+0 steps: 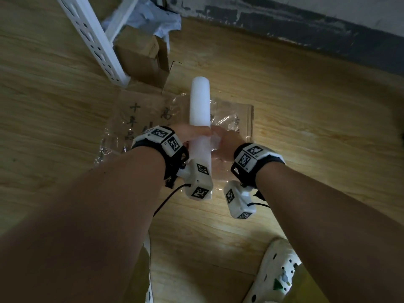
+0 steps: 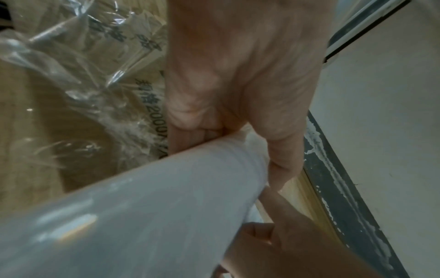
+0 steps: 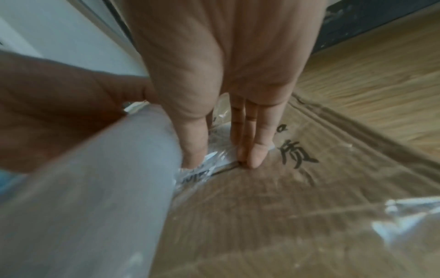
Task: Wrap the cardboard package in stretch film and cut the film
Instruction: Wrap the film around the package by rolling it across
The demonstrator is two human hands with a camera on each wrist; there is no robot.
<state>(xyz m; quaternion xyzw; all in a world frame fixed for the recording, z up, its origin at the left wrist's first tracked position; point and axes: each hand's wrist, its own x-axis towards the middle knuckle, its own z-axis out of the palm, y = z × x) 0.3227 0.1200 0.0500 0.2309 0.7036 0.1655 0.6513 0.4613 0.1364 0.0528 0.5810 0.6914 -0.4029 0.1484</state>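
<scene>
The stretch film roll (image 1: 200,119) is gripped by the left hand (image 1: 188,133) and held pointing toward 12 o'clock above the film-covered cardboard package (image 1: 140,114). Loose film (image 3: 212,165) is pinched by the right hand (image 1: 225,138) at the roll's 3 o'clock side. The package lies on a wooden floor (image 1: 306,119), with a dark baseboard (image 1: 328,29) at 1 o'clock and a white rack post (image 1: 91,38) at 11 o'clock.

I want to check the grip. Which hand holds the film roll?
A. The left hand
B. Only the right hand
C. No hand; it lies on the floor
A: in the head view the left hand grips the roll, held above the package.
</scene>
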